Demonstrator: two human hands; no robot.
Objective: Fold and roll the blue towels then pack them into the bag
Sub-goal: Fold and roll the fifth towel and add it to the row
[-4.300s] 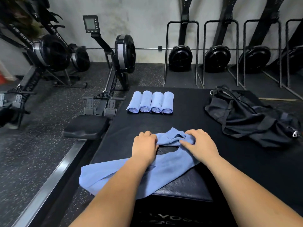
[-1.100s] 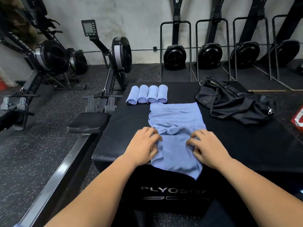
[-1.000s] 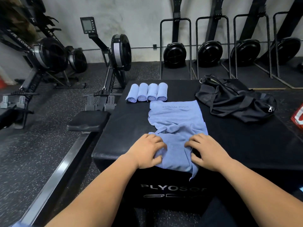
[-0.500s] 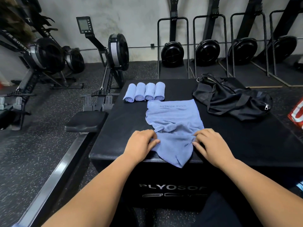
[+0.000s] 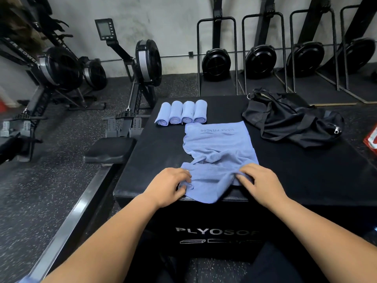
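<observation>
My left hand (image 5: 169,186) curls its fingers on the near edge of one open blue towel (image 5: 218,148). Four rolled towels (image 5: 181,112) sit behind it in a row. My right hand (image 5: 263,182) pinches the same edge. One black bag (image 5: 289,121) lies to the right on the box (image 5: 306,170).

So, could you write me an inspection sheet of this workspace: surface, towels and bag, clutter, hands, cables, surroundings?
Surface: black padded plyo box, with all the job's things on its top.
Job's things: light blue terry towel spread out, near end rumpled and hanging over the front edge; four rolled blue towels in a row at far left; black fabric duffel bag slumped at far right.
Clutter: red-and-white object, cut off at the right edge, unidentifiable.
Grips: left hand and right hand each pinch the spread towel's near end.
Cables: nothing seen.
Surroundings: black rowing machine on the speckled floor at left; black fan-wheel machines stored upright along the grey wall.
</observation>
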